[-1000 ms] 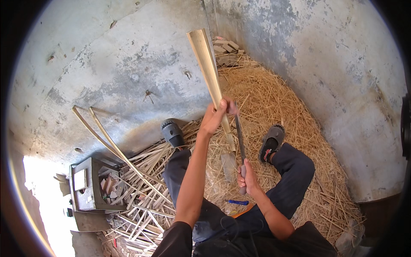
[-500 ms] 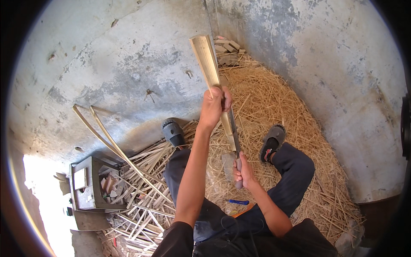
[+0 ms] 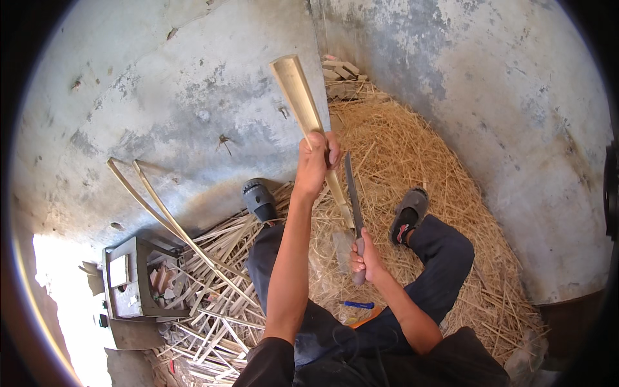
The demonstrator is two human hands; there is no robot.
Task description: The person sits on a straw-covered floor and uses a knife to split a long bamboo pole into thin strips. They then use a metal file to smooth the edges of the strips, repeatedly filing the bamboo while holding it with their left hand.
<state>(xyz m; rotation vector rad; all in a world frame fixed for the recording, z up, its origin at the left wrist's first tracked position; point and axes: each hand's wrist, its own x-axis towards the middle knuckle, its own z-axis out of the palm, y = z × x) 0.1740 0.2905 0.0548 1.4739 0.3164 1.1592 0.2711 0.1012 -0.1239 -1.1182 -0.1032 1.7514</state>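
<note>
My left hand (image 3: 314, 166) is closed round the middle of a long split bamboo piece (image 3: 296, 90), its broad pale end tilted up toward the wall. Below the fist the piece narrows and runs down to a grey block (image 3: 343, 251) on the floor; whether it touches the block I cannot tell. In my right hand (image 3: 366, 261) is the handle of a long narrow knife (image 3: 352, 187). The dark blade points up and away, just right of the bamboo with a gap between them.
Straw-like shavings (image 3: 412, 161) heap on the right, with pale strips (image 3: 213, 322) piled on the left. Two long bent strips (image 3: 155, 209) lean above a grey box-like stand (image 3: 132, 277). A blue cutter (image 3: 358, 304) lies between my legs. Bricks (image 3: 338, 68) sit in the wall corner.
The bamboo's upper end has swung left, and my left hand has shifted slightly left with it. The knife blade, earlier alongside the bamboo, now stands apart from it.
</note>
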